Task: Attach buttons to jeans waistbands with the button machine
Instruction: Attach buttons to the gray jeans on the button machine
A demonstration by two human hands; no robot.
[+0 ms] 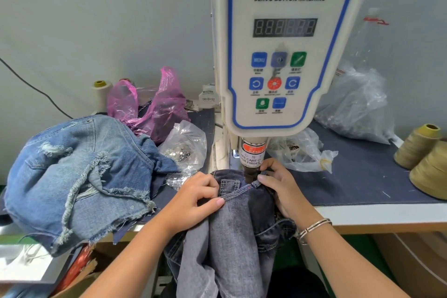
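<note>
— What's she got under the button machine [285, 43] just now?

— A pair of dark grey jeans [232, 230]. The waistband [238, 193] lies right under the head [252, 152], and the rest hangs off the table edge [377, 213] toward her lap.

— And the hands?

— Left hand [193, 197] has its fingers curled, thumb and forefinger pinching the waistband seam. Right hand [278, 186] grips the band's end just beside the plunger, fingers bent over the cloth — a bracelet [312, 227] on that wrist.

— Anything else about?

— Pale ripped jeans [79, 176] heaped on the left, a clear bag of buttons [186, 145] behind them, a pink bag [154, 104], and thread cones [420, 147] off to the right.
</note>
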